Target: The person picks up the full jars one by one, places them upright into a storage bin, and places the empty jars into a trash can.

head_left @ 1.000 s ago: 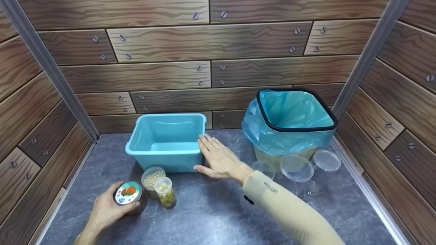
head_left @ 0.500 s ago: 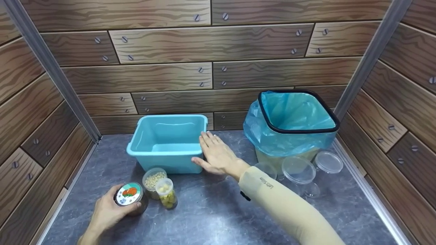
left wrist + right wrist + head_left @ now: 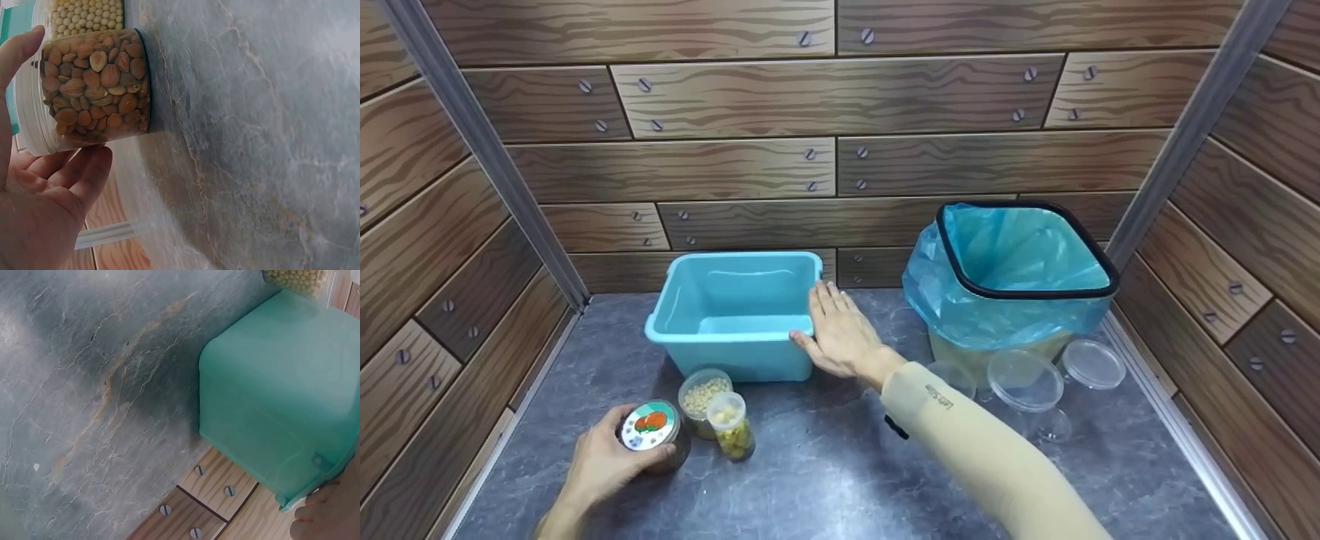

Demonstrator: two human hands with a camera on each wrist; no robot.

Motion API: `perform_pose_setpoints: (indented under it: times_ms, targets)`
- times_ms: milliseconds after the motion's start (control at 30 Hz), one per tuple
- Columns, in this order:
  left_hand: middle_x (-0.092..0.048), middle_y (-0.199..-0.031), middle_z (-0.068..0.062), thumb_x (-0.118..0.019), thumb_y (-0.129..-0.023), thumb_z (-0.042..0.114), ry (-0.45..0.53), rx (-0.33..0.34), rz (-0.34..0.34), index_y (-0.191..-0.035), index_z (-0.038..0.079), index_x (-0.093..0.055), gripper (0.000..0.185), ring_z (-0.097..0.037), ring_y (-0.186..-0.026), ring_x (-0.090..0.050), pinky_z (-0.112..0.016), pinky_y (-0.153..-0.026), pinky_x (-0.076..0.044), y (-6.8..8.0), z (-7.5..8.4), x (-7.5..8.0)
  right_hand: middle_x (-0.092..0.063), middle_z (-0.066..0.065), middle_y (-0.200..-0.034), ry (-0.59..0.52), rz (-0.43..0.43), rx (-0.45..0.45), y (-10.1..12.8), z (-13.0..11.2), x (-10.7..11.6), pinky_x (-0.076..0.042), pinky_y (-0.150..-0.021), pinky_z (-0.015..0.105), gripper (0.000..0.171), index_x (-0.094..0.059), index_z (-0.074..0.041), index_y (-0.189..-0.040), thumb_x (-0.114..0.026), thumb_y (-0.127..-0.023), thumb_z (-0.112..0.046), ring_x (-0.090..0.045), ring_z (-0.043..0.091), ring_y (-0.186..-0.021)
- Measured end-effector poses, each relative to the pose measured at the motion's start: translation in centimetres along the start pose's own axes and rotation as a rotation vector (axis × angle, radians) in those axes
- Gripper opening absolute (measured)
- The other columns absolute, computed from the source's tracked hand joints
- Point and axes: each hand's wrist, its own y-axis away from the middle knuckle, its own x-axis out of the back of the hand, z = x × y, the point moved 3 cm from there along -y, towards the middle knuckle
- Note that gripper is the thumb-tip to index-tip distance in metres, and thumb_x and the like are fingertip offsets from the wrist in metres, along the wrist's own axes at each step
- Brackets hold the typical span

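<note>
My left hand (image 3: 607, 457) grips a clear jar of almonds (image 3: 95, 87) near its lid, thumb on one side and fingers on the other. The jar's lid (image 3: 649, 425) carries a round label with orange fruit on it. Close beside it stand an open jar of pale round beans (image 3: 701, 397) and a slim jar of yellow-green pieces (image 3: 733, 435). At the right side of a turquoise tub (image 3: 735, 360), my right hand (image 3: 844, 334) lies with straight fingers along the rim, thumb toward the front corner. The tub's visible inside holds nothing.
A bin with a blue liner (image 3: 997, 322) and black rim stands at the back right. In front of it are several clear lids, including one round lid (image 3: 1024, 381) and another at the right (image 3: 1095, 365). Wood-patterned walls (image 3: 735, 165) enclose the grey marbled table (image 3: 810, 480).
My right hand has slid a little farther back along the tub's right rim. The left hand keeps its hold on the almond jar, and the head view has shifted slightly.
</note>
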Motion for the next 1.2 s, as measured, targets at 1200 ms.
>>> perform_pose_setpoints:
  times_ms: [1200]
  targets:
    - [-0.081, -0.132, -0.023, -0.105, -0.076, 0.048, 0.034, -0.086, 0.117, -0.149, 0.002, -0.067, 0.094, -0.033, -0.113, -0.079, -0.026, -0.087, -0.056, -0.3, 6.1, 5.9, -0.010, 0.023, -0.190, -0.065, -0.037, -0.034, -1.9, 0.8, 0.2, -0.016, -0.146, 0.054, 0.097, -0.015, 0.003, -0.178, -0.031, -0.116, -0.070, -0.013, 0.042, -0.178]
